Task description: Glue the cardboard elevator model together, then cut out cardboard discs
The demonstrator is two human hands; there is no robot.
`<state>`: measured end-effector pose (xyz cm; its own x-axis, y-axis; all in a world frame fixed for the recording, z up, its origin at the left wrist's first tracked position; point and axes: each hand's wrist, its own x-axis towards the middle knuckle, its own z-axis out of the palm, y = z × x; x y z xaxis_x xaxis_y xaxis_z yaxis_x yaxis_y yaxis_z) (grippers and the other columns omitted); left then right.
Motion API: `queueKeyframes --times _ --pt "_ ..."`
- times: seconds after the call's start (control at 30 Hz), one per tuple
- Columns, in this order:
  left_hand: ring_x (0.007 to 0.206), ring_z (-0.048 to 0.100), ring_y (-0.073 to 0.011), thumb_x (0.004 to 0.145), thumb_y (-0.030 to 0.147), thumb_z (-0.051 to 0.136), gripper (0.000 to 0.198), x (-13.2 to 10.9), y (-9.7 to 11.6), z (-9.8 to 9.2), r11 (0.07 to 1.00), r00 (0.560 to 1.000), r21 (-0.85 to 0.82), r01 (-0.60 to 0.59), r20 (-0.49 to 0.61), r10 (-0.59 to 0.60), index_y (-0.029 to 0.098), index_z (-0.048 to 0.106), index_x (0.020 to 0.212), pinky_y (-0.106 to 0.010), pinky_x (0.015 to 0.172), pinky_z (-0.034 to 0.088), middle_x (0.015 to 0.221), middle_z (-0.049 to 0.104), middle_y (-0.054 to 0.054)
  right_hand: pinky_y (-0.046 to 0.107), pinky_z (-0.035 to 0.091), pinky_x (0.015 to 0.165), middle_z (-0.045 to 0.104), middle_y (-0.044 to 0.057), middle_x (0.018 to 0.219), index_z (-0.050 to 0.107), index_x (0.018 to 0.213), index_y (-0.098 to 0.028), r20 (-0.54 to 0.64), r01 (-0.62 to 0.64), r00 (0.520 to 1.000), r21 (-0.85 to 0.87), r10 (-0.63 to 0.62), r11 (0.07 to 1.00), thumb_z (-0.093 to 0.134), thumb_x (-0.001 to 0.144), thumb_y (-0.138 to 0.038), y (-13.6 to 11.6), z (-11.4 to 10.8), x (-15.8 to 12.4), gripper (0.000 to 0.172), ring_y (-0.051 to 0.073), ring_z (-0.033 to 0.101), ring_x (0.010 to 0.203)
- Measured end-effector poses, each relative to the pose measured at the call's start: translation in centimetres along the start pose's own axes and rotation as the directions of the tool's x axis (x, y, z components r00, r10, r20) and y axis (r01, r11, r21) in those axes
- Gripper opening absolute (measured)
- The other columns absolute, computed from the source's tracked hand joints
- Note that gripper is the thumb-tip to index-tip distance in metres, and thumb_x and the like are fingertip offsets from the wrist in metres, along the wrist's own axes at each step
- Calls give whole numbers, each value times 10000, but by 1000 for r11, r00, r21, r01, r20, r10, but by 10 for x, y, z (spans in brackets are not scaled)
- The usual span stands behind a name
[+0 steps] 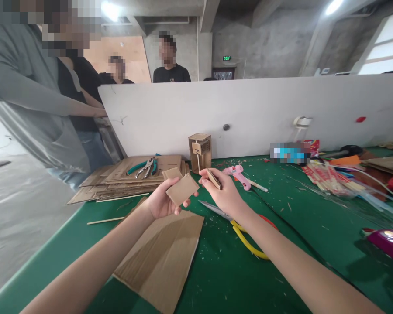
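Observation:
My left hand (162,201) is closed on a flat square cardboard piece (182,189), held above the green table (281,218). My right hand (223,192) pinches a smaller, narrow cardboard piece (213,178) just to the right of the square one; the two pieces are close but apart. A large cardboard sheet (163,257) lies on the table under my left forearm. Scissors with yellow and red handles (245,235) lie under my right wrist.
A small cardboard box model (200,151) stands by the white partition (249,113). A pink glue gun (238,173), a cardboard stack with pliers (145,167) and a thin wooden stick (105,221) lie around. Craft supplies crowd the right side. Several people stand at left.

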<state>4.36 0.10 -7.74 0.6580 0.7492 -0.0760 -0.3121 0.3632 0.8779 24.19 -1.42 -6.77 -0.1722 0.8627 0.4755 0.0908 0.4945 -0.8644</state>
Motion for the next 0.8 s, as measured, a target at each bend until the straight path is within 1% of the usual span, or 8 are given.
queueKeyframes --times 0.13,0.2,0.27,0.33,0.4,0.47,0.63,0.8 --pt "652 616 -179 813 509 532 479 -17 0 -17 962 979 271 -17 -191 71 125 568 1097 -240 421 489 880 666 -117 313 487 745 642 27 872 572 970 -207 -6 55 998 -62 -56 997 527 850 -272 0 -7 0 144 173 632 844" --pt "768 636 -225 807 511 562 504 -27 5 -29 824 924 567 -4 -312 220 149 534 1157 -293 531 525 926 661 -115 308 479 720 633 23 851 565 975 -207 16 82 997 -112 -80 990 503 867 -278 0 -9 0 144 166 616 803" --pt "930 622 -267 829 509 539 479 -33 15 -41 505 866 861 55 -293 405 182 526 1179 -349 685 539 1031 645 -116 301 467 701 613 13 818 561 973 -206 30 100 995 -143 -96 985 483 875 -273 0 -9 0 141 162 598 775" --pt "1105 556 -289 872 456 476 404 -34 30 -51 74 859 990 124 -144 492 196 537 1175 -401 903 480 1161 602 -120 292 454 682 583 -1 788 554 969 -209 42 97 995 -140 -92 985 477 882 -280 1 -8 0 137 157 579 748" --pt "1188 509 -289 898 349 416 381 -27 48 -57 -254 864 940 229 -76 498 199 495 1239 -417 1003 407 1280 532 -123 281 440 661 554 -13 773 547 968 -213 55 81 996 -126 -74 989 486 886 -301 2 -7 -1 135 147 554 711" --pt "1173 529 -292 893 260 387 413 -10 67 -61 -425 857 821 382 -143 495 205 438 1299 -414 964 429 1336 486 -132 271 421 630 527 -24 752 544 969 -218 82 60 995 -138 -49 989 493 890 -321 2 -7 -1 139 135 513 660" --pt "1097 564 -365 854 133 379 327 48 96 -76 -472 788 673 569 -282 547 111 515 1150 -484 873 446 1192 554 -231 264 383 608 523 -25 747 536 1002 -211 161 76 986 -222 -40 972 488 901 -330 2 -6 -4 163 125 471 630" --pt "1180 487 -420 859 346 487 413 76 98 -80 -408 711 657 634 -289 641 66 445 1160 -473 902 419 1217 531 -277 265 378 609 520 -28 746 534 1021 -214 213 53 977 -222 -5 974 508 897 -373 9 -8 -5 204 121 455 622"
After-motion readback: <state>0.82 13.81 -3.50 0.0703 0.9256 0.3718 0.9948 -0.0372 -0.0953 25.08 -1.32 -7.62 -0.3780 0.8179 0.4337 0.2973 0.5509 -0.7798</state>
